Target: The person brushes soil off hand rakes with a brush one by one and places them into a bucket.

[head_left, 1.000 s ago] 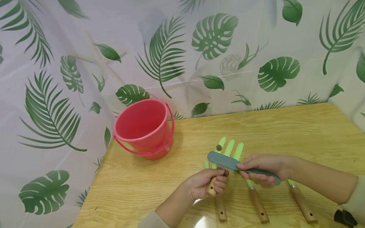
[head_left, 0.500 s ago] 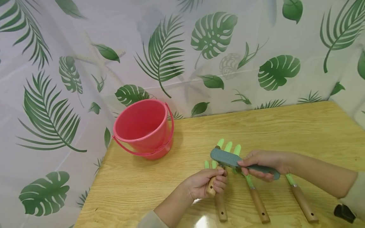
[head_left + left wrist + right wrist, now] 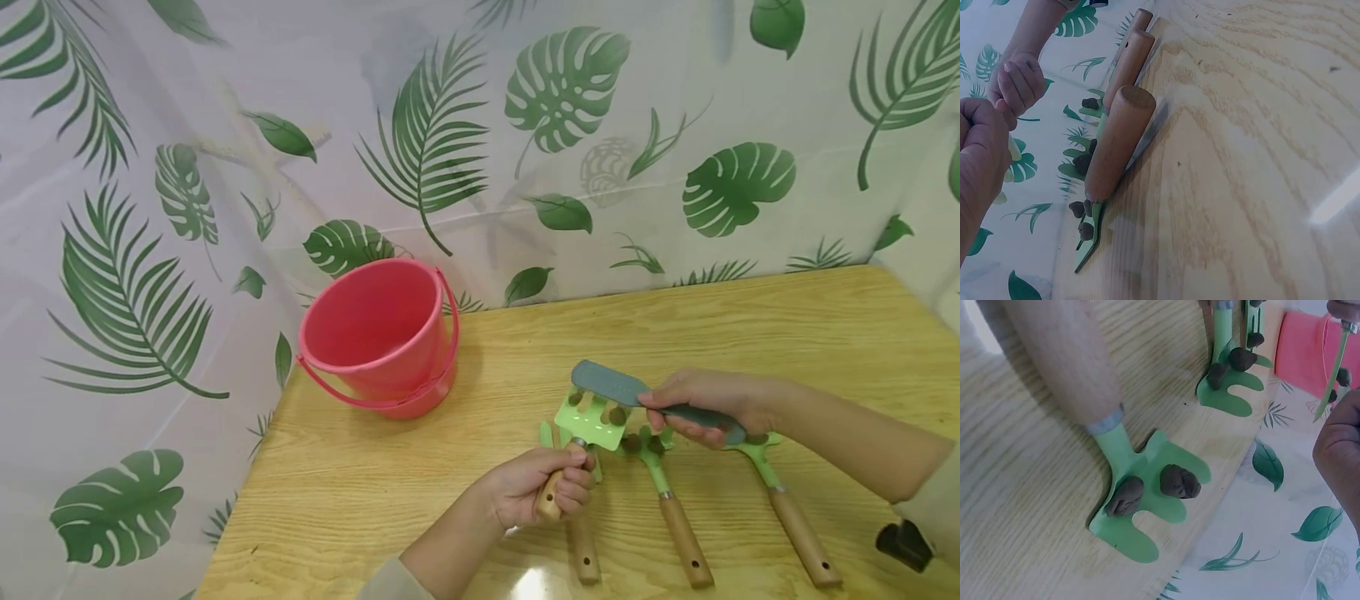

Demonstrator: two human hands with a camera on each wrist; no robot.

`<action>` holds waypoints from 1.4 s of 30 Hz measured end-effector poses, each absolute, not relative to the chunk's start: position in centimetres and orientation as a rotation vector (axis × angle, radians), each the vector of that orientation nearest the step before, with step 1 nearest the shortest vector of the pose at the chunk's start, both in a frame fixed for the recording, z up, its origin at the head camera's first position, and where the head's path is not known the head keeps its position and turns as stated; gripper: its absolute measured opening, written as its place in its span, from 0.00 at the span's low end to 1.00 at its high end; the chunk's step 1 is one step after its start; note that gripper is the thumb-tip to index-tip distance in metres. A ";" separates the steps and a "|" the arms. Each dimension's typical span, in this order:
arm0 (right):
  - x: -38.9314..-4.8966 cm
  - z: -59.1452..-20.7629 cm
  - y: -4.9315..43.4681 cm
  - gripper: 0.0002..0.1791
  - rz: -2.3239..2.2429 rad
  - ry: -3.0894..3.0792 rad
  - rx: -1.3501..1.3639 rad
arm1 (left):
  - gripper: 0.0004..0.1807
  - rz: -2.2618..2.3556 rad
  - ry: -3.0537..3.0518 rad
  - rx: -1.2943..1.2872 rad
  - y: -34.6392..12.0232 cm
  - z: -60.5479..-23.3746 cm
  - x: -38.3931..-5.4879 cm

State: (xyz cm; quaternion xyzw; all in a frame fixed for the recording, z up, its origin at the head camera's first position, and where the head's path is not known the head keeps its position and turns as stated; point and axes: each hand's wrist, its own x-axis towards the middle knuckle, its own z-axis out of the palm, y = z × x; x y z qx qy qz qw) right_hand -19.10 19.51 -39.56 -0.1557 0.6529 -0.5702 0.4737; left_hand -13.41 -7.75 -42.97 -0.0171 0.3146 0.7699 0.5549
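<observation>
one grey tool (image 3: 611,384) now higher, right hand (image 3: 720,406) round it, left hand (image 3: 531,487) round one fork (image 3: 589,428) (three others (image 3: 686,540) near)

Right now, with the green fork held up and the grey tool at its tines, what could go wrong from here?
The brown lumps on the green fork might drop onto the table, since the pink bucket stands apart from it. A stroke of the grey tool in the right hand could jerk the fork in the left hand. Lowering the fork might also knock lumps off another tool lying beneath it.
</observation>
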 end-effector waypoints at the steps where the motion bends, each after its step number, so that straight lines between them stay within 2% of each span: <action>1: -19.2 -39.6 19.6 0.19 -1.396 1.602 -0.380 | 0.14 1.818 0.739 -0.042 -7.8 -43.0 -13.4; 17: -20.5 -39.6 21.1 0.19 -1.412 1.696 -0.246 | 0.13 1.808 0.763 -0.059 -8.5 -43.2 -13.1; 42: -19.4 -37.9 20.5 0.20 -1.518 1.398 -0.380 | 0.12 1.843 0.750 -0.059 -8.6 -43.3 -13.3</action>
